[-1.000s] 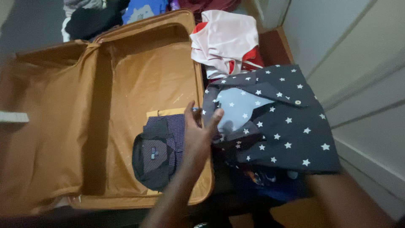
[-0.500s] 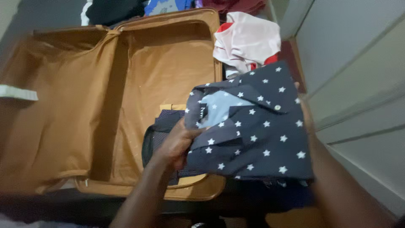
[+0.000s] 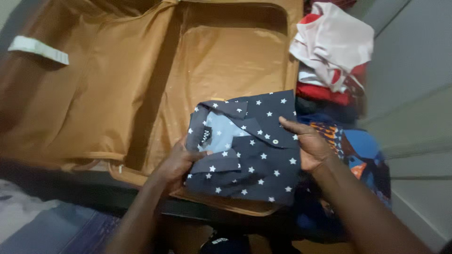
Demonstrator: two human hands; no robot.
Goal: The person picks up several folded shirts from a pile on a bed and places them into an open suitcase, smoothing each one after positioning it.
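- Suitcase (image 3: 226,61): lying open, orange lining, right half mostly bare.
- Clothes pile (image 3: 332,47): just right of the suitcase, outside it.
- Folded shirt (image 3: 249,155): navy with white stars, over the suitcase's near right corner. Looks like the placing step; next it needs lowering flat and square.
- Left hand (image 3: 176,162): closed on the shirt's left edge.
- Right hand (image 3: 308,143): grips the right edge, thumb on top.
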